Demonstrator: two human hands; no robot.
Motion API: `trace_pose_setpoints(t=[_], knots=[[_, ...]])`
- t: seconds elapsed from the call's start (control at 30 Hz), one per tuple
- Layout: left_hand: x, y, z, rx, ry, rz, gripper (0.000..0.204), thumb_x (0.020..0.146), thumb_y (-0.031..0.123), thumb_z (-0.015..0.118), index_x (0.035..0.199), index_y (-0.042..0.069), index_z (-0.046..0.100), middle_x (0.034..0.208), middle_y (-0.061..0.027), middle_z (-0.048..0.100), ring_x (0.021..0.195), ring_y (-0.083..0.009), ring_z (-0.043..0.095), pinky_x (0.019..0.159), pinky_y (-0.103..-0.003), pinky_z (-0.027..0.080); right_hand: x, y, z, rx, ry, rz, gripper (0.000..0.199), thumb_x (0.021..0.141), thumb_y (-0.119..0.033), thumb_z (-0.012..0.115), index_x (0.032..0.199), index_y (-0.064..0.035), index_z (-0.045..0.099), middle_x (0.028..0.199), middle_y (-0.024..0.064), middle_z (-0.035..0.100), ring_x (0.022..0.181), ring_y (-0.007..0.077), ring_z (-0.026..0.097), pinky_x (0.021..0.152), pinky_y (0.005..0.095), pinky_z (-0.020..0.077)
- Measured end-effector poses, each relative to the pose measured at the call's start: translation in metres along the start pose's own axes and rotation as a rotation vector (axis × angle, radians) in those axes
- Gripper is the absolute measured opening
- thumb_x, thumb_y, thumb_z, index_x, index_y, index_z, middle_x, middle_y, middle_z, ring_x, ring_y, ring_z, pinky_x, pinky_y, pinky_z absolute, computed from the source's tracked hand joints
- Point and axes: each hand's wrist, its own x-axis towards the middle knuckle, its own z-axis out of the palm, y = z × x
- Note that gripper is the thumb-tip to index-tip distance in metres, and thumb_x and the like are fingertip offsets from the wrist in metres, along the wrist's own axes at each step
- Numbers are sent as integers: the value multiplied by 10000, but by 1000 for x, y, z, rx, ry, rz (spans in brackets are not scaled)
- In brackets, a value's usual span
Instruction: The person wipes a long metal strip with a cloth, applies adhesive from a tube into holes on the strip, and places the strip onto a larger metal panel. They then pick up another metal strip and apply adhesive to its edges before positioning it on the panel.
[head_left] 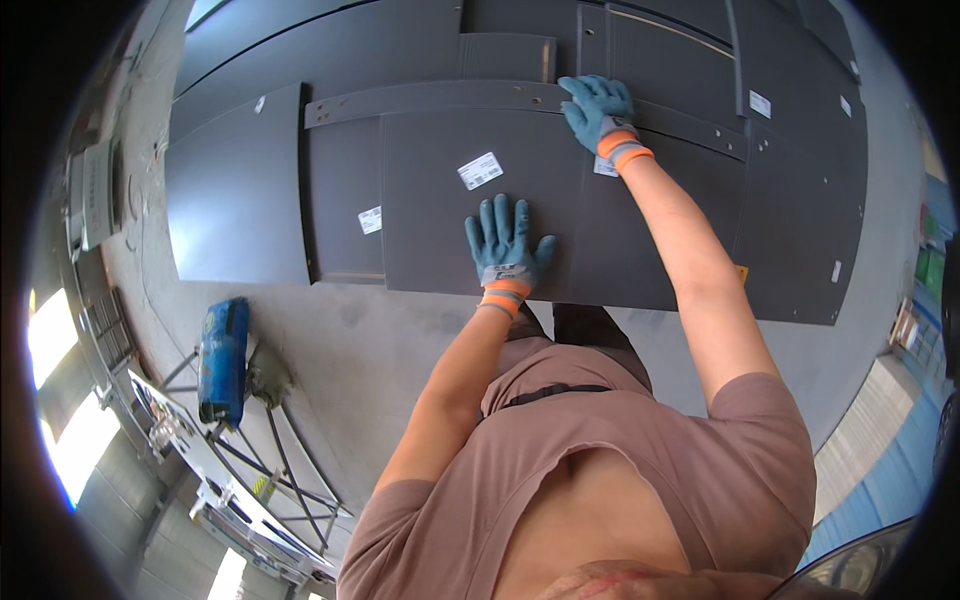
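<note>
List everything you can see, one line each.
Panels: several, dark grey, across the upper middle
Strip: one, dark grey, over the panels
Labels: at least six, white, on panels
Bag: one, blue, left
Bundle: one, dull green, beside the bag
Frame: one, dark, lower left
Windows: at least three, bright white, left rim
Floor: one, grey, around the panels
Shirt: one, brownish, lower middle
Left hand: one, gloved blue-grey and orange, on a panel
Right hand: one, gloved likewise, at the strip

From central panel (585, 228): strip (470, 96) at twelve o'clock, left panel (237, 195) at nine, right panel (800, 225) at three, bag (223, 360) at eight.
</note>
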Motion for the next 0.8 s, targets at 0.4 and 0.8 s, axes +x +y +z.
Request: trace_pose_setpoints(t=[0.4, 0.8], knots=[[0, 8, 10, 88, 63, 30, 807, 907, 576, 675, 1527, 79, 537, 1644, -222, 414, 1544, -460, 310, 1257, -652, 172, -5, -6, 7, -42, 16, 52, 482, 983, -442, 631, 1421, -242, 630, 1388, 34, 634, 1314, 270, 565, 1197, 515, 315], [1, 8, 8, 101, 94, 58, 786, 901, 553, 689, 1504, 66, 557, 1615, -245, 441, 1523, -465, 333, 1247, -646, 183, -8, -5, 12, -28, 9, 50, 546, 969, -519, 645, 1432, -229, 628, 1412, 34, 635, 1323, 265, 574, 1203, 506, 335]])
